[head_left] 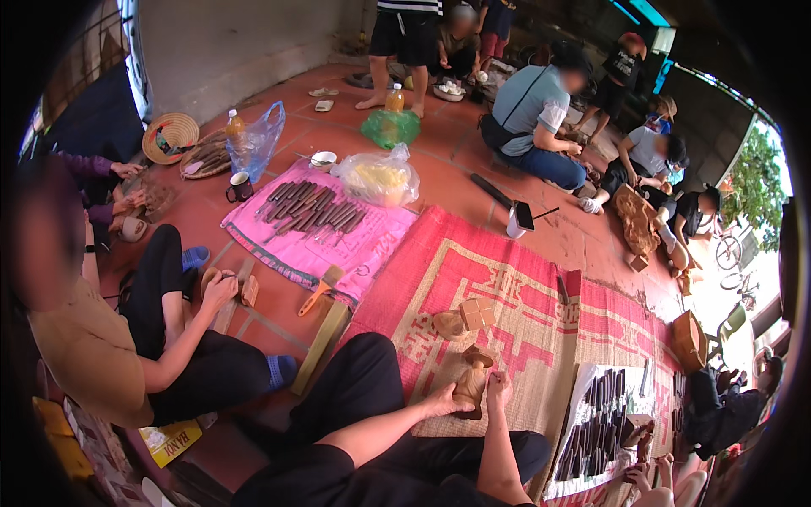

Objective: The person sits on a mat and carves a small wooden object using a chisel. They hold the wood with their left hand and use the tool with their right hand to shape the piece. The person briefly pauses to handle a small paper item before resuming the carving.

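A carved wooden figurine [470, 384] with a wide hat-like top stands over the woven mat in front of my knees. My left hand [445, 401] is closed round its lower left side. Beside its right edge my right hand [500, 389] is closed in a fist; whatever its fingers hold is hidden or too small to make out. Just beyond the figurine, a second wooden carving [449, 324] and a square wooden block [478, 313] lie on the mat.
Rows of carving tools lie on a pink cloth [393, 230] and a white sheet [553, 488]. An orange-handled brush [319, 290] is nearer. To my left a seated person [101, 355] works on a wooden piece [248, 291]. A white container [519, 221] stands beyond the mat [507, 270].
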Action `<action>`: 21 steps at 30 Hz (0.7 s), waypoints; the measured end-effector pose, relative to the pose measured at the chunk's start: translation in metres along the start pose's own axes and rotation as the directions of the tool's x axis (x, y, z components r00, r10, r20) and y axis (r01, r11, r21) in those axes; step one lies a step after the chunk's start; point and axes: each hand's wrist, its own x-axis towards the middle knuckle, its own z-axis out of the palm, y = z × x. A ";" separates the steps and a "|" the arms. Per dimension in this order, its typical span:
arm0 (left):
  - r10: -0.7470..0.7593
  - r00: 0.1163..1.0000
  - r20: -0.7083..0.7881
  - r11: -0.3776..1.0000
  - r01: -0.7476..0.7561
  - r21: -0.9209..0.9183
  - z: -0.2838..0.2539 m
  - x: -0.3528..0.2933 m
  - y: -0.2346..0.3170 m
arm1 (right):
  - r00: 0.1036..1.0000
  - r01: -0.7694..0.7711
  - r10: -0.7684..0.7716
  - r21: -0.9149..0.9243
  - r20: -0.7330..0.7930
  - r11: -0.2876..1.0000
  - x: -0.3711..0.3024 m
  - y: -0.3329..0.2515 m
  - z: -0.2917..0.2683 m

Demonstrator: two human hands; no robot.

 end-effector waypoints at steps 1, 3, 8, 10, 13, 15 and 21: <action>0.012 1.000 0.019 1.000 -0.012 -0.009 -0.003 0.001 0.003 | 1.000 0.018 -0.018 0.010 -0.008 1.000 0.000 -0.001 -0.001; 0.035 0.997 0.063 0.999 -0.033 -0.032 -0.007 0.000 0.006 | 1.000 0.001 -0.001 0.014 -0.016 1.000 -0.016 -0.003 -0.008; -0.007 0.995 0.101 1.000 0.008 -0.008 -0.012 -0.001 0.008 | 1.000 -0.005 0.004 -0.064 -0.010 0.998 -0.039 -0.020 -0.007; -0.017 0.998 0.060 1.000 0.018 -0.019 -0.008 -0.005 0.008 | 1.000 -0.018 0.019 -0.066 0.019 0.998 -0.018 -0.014 0.001; -0.017 0.997 0.069 0.999 0.020 -0.032 -0.004 -0.003 0.010 | 0.991 0.028 -0.014 -0.106 0.135 0.994 0.004 0.004 0.000; 0.019 0.990 0.143 0.998 -0.010 -0.066 -0.008 -0.001 0.014 | 0.997 0.039 -0.033 -0.082 0.075 0.996 0.004 0.005 -0.007; 0.028 0.998 0.053 0.999 -0.029 0.022 -0.006 0.000 0.000 | 0.997 0.071 -0.072 -0.050 -0.014 0.996 -0.047 -0.029 -0.008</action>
